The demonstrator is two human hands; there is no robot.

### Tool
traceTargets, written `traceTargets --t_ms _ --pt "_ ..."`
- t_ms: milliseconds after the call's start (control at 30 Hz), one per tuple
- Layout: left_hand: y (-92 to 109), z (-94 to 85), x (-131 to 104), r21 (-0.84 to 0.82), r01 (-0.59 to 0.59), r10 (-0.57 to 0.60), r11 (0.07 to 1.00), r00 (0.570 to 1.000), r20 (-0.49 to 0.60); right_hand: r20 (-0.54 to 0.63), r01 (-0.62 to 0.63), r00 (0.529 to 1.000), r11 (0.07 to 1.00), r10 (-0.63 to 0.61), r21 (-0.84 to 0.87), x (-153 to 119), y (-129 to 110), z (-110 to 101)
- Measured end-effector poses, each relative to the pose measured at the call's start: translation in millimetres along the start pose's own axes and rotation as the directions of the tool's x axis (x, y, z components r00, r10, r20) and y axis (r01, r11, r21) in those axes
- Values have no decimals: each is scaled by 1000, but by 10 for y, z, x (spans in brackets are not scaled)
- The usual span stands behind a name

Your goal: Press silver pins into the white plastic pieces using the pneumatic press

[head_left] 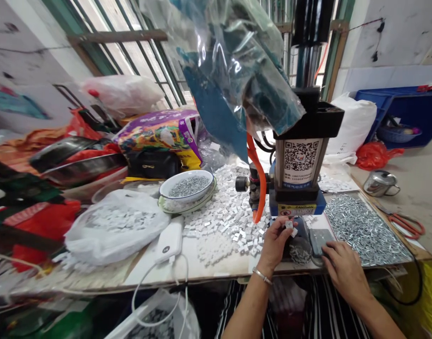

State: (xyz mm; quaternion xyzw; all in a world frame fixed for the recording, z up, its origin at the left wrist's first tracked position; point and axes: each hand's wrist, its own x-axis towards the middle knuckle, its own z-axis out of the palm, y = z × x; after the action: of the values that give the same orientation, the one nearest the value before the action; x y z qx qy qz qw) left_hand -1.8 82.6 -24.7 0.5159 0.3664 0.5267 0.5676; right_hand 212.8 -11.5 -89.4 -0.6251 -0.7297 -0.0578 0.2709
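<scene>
My left hand (276,241) is raised in front of the press (300,188), with thumb and fingers pinched on a small white plastic piece (289,224). Below those fingers is a round dish of small metal pins (300,251). My right hand (345,268) rests palm down at the near edge of a flat grey metal block (321,238), its fingertips touching or close to it. Nothing shows in that hand, though its underside is hidden.
White plastic pieces (233,212) spread left of the press. Metal pins fill a tray (367,230) at right, beside scissors (406,223) and a metal mug (381,182). A bowl (186,184), a power bank (169,240) and a plastic bag (117,226) lie left. An orange hose (260,183) hangs beside the press.
</scene>
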Motion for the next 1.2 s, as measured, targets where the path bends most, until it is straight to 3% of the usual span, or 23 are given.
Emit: traceTargets --t_ms 200,367,467,567,633,733,833,933,1000,1100,1200 --pt "-63 -27 15 32 13 -13 999 1000 5 4 -21 1000 996 20 92 -11 35 17" --pt "27 -61 5 40 57 -55 998 998 -33 -86 -15 996 967 38 253 86 420 -69" --pt "162 -68 47 311 79 -69 947 997 -43 -174 -97 978 987 119 131 110 723 -64" --pt "247 -30 155 535 106 -93 838 994 -51 -151 -198 970 978 188 -59 89 894 11" --pt "251 8 223 544 127 -114 829 992 -58 -106 -240 968 960 226 -142 69 915 57" --pt "211 38 224 433 140 -133 891 990 -47 -92 -269 962 948 256 -168 63 880 66" --pt "165 13 49 304 49 -5 951 989 -145 -114 -273 958 958 263 -85 92 854 19" --pt "134 -18 -245 369 -25 138 929 948 -286 -132 -282 950 959 284 35 138 862 -24" --pt "112 -5 -441 485 -57 169 873 967 -191 -145 -294 942 952 304 83 164 869 -41" --pt "73 78 -640 626 -182 173 758 982 77 -187 -331 916 932 355 148 183 859 -64" --pt "54 191 -682 759 -250 175 601 968 180 -232 -391 871 896 433 209 167 825 -109"
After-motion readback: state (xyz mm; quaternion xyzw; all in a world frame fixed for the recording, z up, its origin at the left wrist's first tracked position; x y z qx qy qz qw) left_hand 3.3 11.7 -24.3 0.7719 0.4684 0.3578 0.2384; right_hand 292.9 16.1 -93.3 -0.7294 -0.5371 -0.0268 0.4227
